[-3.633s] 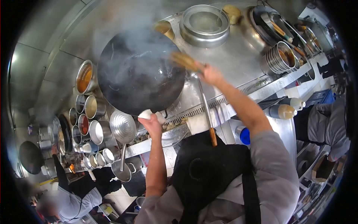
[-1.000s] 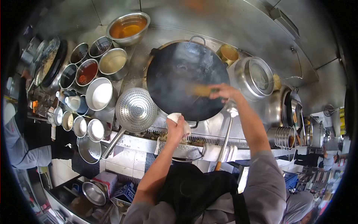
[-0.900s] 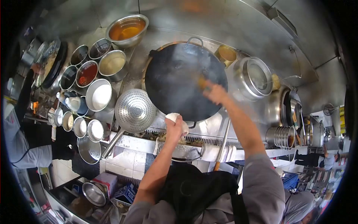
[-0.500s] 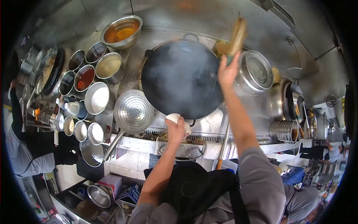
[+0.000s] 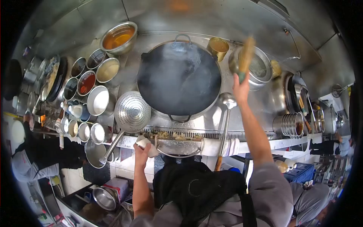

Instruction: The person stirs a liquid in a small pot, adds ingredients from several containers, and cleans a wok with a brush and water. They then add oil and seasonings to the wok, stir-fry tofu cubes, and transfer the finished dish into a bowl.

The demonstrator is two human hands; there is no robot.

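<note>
My right hand (image 5: 241, 89) grips the green-bound end of a bamboo wok brush (image 5: 247, 56), its bristle end pointing up and smeared by motion. Behind the brush stands a round steel pot (image 5: 266, 62) with liquid in it. My left hand (image 5: 141, 154) is closed around a folded white cloth (image 5: 152, 150), at the front edge of the range. A large dark wok (image 5: 177, 81), steaming, sits in the middle, touched by neither hand. Between wok and right forearm rests a steel ladle (image 5: 227, 100) with a wooden-ended handle.
A perforated strainer (image 5: 132, 112) lies left of the wok. Several steel seasoning containers (image 5: 99, 99) and a bowl of amber liquid (image 5: 124, 37) stand further left. Stacked steel pots (image 5: 289, 125) are at right. A striped towel (image 5: 223, 146) hangs in front. Another person (image 5: 34, 164) is at far left.
My left hand has moved left with the cloth, away from the wok's near handle. The right hand and brush have shifted slightly right and down from the wok's edge.
</note>
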